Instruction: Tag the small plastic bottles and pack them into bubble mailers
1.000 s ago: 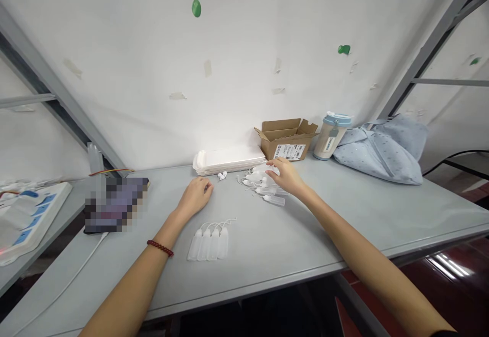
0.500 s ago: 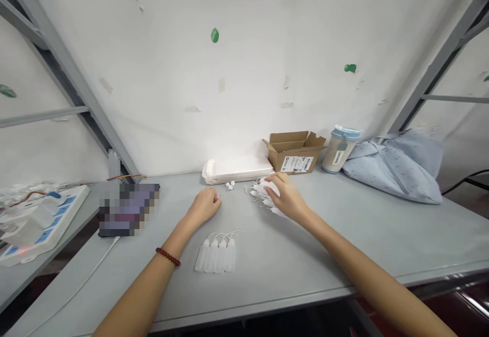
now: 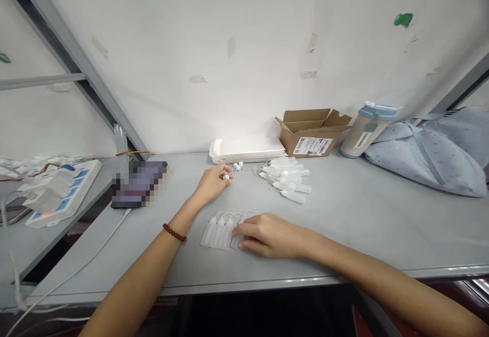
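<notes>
Your right hand [image 3: 273, 235] rests low over the surface [image 3: 344, 225], its grip narrowed, thumb and fingers on a small clear bottle [image 3: 236, 242] at the right end of a neat row of bottles [image 3: 216, 234]. The row lies flat, its bottles side by side, with thin white strings trailing from their tops. Your left hand [image 3: 213, 183] is farther back, its grip pinched around a small white piece [image 3: 226, 176] (too small to make out clearly), and a few similar white bits [image 3: 237, 166] lie just beyond those fingers. Your left wrist wears a dark red bracelet [image 3: 174, 233]. Behind your right hand, well apart from the row, is a loose pile of bottles [image 3: 292, 174]. A white stack [image 3: 252, 148] lies behind the pile, against the wall [image 3: 160, 31], with an open cardboard box [image 3: 311, 143] just beside it. To the right of that stand a lidded cup [image 3: 364, 132] and a pale blue bag [image 3: 428, 161].
</notes>
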`<state>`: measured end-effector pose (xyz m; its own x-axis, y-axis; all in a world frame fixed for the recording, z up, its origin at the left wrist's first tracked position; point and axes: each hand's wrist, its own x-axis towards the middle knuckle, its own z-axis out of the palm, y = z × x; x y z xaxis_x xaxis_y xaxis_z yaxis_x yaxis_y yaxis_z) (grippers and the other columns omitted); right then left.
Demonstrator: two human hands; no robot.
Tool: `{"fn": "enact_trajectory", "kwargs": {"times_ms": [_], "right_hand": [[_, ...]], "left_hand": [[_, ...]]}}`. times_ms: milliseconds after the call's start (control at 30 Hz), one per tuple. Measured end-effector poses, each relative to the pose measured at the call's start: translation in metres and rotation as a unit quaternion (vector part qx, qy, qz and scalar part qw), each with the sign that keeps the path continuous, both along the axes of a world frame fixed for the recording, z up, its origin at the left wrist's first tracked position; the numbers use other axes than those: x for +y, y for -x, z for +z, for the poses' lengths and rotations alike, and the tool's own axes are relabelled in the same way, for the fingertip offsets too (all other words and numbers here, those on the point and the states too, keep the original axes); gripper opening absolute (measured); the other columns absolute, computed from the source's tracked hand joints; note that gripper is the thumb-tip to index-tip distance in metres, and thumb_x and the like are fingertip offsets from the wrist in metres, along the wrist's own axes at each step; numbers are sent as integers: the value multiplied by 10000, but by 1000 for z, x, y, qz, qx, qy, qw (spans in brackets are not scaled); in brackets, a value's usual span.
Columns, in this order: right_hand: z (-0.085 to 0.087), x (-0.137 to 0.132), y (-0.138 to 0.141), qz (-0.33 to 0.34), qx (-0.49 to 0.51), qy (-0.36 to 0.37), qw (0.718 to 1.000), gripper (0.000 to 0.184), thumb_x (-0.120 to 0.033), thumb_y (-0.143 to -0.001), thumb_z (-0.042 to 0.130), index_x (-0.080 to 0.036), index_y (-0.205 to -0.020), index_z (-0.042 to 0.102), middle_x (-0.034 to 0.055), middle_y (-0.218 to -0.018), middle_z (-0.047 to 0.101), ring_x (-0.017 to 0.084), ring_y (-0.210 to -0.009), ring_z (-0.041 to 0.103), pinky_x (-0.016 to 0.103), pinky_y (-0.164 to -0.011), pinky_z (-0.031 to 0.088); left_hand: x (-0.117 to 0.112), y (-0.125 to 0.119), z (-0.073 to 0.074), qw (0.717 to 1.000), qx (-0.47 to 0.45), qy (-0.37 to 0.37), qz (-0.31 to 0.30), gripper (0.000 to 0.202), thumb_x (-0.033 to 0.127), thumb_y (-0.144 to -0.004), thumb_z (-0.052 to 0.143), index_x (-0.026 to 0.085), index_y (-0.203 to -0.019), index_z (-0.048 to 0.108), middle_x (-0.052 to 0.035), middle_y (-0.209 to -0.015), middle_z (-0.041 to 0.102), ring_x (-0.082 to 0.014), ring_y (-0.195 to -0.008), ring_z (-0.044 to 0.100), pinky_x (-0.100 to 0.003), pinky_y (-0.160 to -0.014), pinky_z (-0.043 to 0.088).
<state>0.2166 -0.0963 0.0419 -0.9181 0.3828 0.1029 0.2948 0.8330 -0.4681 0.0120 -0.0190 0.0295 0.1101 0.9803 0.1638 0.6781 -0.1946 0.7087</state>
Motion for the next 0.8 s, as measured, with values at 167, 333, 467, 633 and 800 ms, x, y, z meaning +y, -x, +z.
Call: {"fn": "enact_trajectory", "kwargs": {"times_ms": [167, 333, 467, 633, 800], "right_hand": [[1, 3, -3, -29, -15, -1, 999, 199, -289, -900, 450, -191, -969, 609, 15, -686, 593, 116, -580, 506, 209, -572, 354], [3, 9, -10, -46, -15, 53, 997, 207, -307, -900, 456, -193, -897, 629, -13, -601, 571, 99, -526, 479, 200, -543, 332], [5, 14, -13, -81, -19, 2, 997, 189, -272, -902, 451, -181, -918, 616, 13, -668, 586, 104, -558, 489, 207, -535, 307], [2, 23, -16, -162, -11, -119, 980, 201, -256, -902, 432, -188, -1012, 585, 26, -728, 545, 96, -517, 422, 223, -508, 257], [-9, 34, -19, -167, 34, -157, 973, 180, -219, -894, 422, -191, -967, 584, 41, -787, 531, 112, -585, 442, 226, -543, 296]], "left_hand": [[-2, -3, 4, 991, -116, 56, -25, 183, 270, -617, 648, 152, -756, 638, -31, -773, 680, -196, -784, 621, -305, -762, 455], [-10, -11, 12, 975, -188, 108, -39, 268, 354, -613, 694, 151, -776, 631, -18, -672, 646, -167, -676, 596, -304, -669, 463], [-15, -17, 14, 965, -218, 139, -43, 297, 360, -603, 722, 149, -795, 640, -49, -793, 676, -149, -686, 582, -292, -666, 459], [-22, -20, 20, 950, -260, 166, -51, 279, 336, -603, 743, 151, -789, 649, -52, -792, 684, -178, -749, 617, -341, -762, 483], [-28, -22, 25, 925, -328, 183, -63, 251, 336, -653, 729, 153, -794, 630, -71, -861, 699, -204, -862, 645, -373, -886, 458]]}}
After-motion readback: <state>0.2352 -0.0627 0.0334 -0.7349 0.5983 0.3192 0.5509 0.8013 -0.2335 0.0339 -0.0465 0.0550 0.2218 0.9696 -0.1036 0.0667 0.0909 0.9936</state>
